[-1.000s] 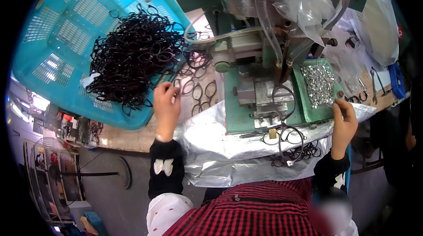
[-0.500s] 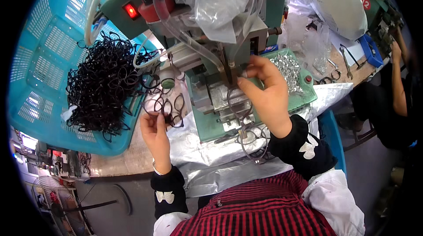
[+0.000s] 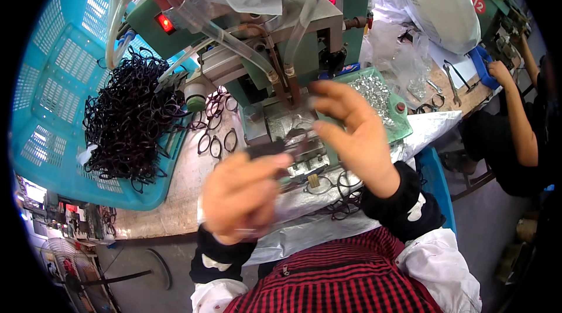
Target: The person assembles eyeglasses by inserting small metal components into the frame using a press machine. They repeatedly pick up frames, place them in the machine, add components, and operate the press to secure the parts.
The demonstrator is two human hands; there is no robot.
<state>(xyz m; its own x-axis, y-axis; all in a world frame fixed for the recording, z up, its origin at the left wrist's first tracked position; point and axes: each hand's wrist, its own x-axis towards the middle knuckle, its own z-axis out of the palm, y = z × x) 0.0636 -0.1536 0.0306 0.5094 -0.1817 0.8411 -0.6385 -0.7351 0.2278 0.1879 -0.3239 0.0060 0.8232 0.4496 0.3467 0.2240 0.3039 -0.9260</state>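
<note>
My left hand (image 3: 240, 196) is smeared by motion in front of the green press (image 3: 328, 11). Its fingers look closed on a dark piece (image 3: 264, 150), too blurred to name. A thin dark strip with a brass-coloured block (image 3: 314, 181) shows beyond the fingertips; whether it belongs to that piece I cannot tell. At the right of the press head is my right hand (image 3: 354, 134), slightly blurred, thumb and fingers apart. Between the hands, a blurred dark eyeglass frame (image 3: 297, 141) is at the metal fixture (image 3: 278, 120). Several finished-looking frames (image 3: 345, 202) lie on silver foil below.
A blue basket (image 3: 55, 131) at left holds a heap of dark eyeglass frames (image 3: 129, 120). Several loose frames (image 3: 215, 142) lie beside it. At right stand a green tray (image 3: 404, 129) of small metal parts, a wrench (image 3: 452, 83) and plastic bags. Another person's arm (image 3: 515, 102) shows far right.
My left hand has moved right, from the loose frames to before the press, now with a dark piece. My right hand stays by the press head. The whole view has shifted slightly.
</note>
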